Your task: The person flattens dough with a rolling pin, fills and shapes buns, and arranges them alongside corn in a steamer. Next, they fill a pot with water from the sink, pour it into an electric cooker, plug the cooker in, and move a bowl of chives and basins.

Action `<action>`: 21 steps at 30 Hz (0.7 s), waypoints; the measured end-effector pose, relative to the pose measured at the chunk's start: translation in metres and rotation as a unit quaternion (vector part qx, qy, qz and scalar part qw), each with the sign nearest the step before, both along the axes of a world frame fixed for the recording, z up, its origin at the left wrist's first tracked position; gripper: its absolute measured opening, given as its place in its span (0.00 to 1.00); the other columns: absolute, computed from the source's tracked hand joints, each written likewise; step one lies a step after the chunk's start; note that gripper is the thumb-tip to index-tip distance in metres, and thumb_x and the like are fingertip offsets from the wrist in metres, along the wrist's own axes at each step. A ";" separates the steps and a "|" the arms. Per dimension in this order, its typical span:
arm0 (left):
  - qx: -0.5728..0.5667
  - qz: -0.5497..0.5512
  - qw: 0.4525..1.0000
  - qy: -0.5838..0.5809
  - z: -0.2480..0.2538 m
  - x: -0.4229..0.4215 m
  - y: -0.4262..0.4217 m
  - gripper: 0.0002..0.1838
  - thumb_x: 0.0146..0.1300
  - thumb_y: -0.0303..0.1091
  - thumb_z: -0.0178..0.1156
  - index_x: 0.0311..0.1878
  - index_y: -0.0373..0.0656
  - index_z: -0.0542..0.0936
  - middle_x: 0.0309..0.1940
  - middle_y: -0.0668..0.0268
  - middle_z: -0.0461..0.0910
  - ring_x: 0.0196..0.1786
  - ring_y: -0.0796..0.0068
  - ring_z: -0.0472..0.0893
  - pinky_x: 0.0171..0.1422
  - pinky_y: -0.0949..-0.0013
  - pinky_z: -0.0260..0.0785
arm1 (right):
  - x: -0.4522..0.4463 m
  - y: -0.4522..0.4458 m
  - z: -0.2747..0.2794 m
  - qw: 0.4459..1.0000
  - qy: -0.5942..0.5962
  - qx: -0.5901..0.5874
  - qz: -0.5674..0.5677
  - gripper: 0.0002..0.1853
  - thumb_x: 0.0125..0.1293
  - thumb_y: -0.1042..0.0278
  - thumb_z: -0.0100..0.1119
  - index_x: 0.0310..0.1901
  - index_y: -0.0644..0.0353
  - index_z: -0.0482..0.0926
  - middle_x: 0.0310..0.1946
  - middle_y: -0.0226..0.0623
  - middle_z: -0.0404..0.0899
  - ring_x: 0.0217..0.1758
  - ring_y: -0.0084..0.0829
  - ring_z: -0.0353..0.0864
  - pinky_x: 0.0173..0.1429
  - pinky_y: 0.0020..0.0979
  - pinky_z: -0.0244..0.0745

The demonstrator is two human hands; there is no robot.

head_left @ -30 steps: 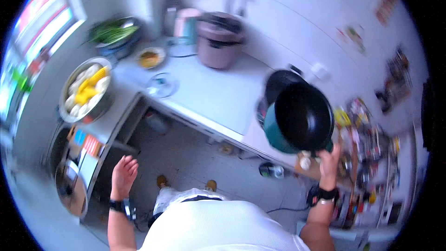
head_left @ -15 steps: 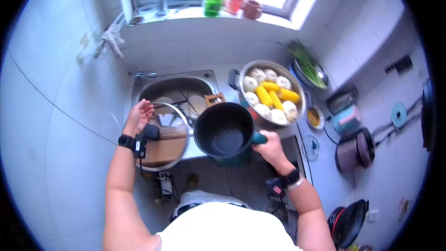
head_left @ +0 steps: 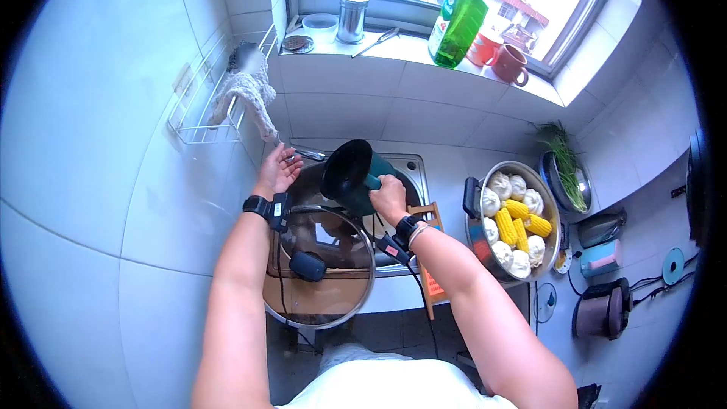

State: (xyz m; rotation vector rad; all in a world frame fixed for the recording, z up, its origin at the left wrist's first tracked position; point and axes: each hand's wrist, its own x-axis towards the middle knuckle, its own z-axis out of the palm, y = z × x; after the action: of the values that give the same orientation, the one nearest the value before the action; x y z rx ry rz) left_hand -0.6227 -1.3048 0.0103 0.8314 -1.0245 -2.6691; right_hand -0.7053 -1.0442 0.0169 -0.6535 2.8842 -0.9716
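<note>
My right hand (head_left: 389, 198) is closed round the green handle of a dark green pot (head_left: 353, 176), which is tilted with its black inside facing left, over the sink (head_left: 413, 182). Near the faucet (head_left: 309, 154), at the sink's back left, my left hand (head_left: 280, 171) is raised with its fingers apart and nothing held in it. Below that hand, a large glass lid (head_left: 341, 288) lies across the sink's front edge.
A steamer (head_left: 557, 242) of buns and corn stands right of the sink, beside a bowl of greens (head_left: 564, 170). A green bottle (head_left: 459, 24) and mug (head_left: 510, 65) line the sill. A wire rack (head_left: 198, 121) hangs left.
The view has swung from the counter to the sink. My right hand has carried the pot over the sink and tipped it left. My left hand has moved up towards the faucet.
</note>
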 end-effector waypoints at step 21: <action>-0.022 0.000 1.000 0.020 0.015 -0.019 -0.021 0.22 0.57 0.52 0.57 0.42 0.42 0.72 0.32 0.64 0.70 0.33 0.69 0.75 0.37 0.72 0.71 | -0.011 -0.025 -0.038 0.996 -0.034 -0.074 -0.025 0.11 0.45 0.68 0.60 0.32 0.62 0.80 0.33 0.50 0.78 0.40 0.50 0.77 0.47 0.41 0.71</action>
State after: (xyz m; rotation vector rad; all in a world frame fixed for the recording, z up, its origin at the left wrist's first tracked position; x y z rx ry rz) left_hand -0.6414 -1.3254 0.0254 0.7662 -1.0693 -2.6428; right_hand -0.7162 -1.0696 -0.0207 -0.5481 2.8023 -1.1984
